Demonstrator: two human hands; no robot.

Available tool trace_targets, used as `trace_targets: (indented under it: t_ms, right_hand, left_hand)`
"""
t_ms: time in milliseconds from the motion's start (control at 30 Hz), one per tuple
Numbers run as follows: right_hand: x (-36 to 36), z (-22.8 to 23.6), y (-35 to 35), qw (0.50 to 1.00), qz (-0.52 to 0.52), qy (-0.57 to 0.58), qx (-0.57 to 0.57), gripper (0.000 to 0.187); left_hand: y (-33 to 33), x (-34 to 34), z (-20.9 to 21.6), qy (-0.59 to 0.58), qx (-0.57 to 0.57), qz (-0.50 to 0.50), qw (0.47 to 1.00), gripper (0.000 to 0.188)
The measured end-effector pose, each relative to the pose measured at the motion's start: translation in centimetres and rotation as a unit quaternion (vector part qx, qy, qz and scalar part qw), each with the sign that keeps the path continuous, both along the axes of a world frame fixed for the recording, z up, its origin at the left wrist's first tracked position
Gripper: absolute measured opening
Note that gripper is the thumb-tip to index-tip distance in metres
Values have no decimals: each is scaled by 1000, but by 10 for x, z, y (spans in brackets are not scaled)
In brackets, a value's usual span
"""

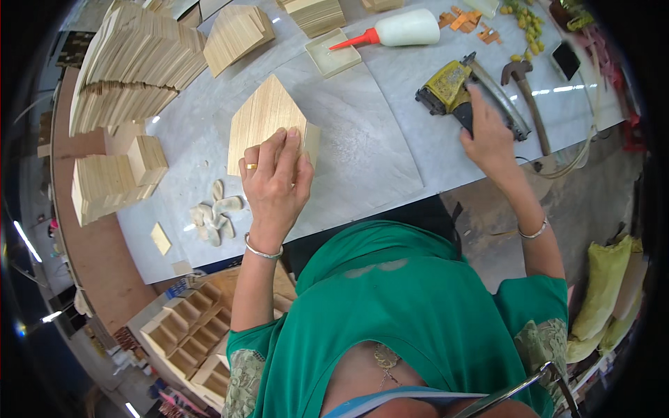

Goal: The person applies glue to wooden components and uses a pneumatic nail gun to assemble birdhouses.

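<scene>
A pale wooden house-shaped piece [268,111] with a pointed top stands on the table in front of me, a side wall showing at its right. My left hand [275,164] holds its lower part, fingers on the front face and thumb at the right edge. Farther right, my right hand [491,136] is on the black handle of a yellow nail gun [446,87], its index finger stretched along the tool and its other fingers mostly hidden. Just right of the nail gun lies a hammer [527,104] with a wooden handle.
Stacks of house-shaped wooden panels [136,63] fill the far left. A white glue bottle [408,29] with a red nozzle rests against a shallow tray [334,59]. Finger cots [212,216] lie at the near left, above a partitioned wooden box [188,320]. A hose [582,157] curves at the right.
</scene>
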State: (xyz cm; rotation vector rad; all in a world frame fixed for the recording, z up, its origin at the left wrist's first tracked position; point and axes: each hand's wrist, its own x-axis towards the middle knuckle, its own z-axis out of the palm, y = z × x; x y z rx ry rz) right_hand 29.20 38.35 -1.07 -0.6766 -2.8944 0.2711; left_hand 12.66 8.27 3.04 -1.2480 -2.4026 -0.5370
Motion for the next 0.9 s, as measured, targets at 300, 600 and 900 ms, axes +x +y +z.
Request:
trace_targets:
  t_ms: [300, 600, 900]
  right_hand:
    - [-47, 121, -11, 976, -35, -80, -200, 47]
    - [-114, 175, -86, 908, 160, -159, -355, 40]
    - [-131, 180, -100, 907, 151, -216, -330, 41]
  left_hand:
    - [-4, -4, -1, 3, 38, -7, 999, 34]
    - [-5, -4, -4, -20, 59, -9, 998, 34]
    - [-8, -2, -3, -42, 61, 2, 997, 36]
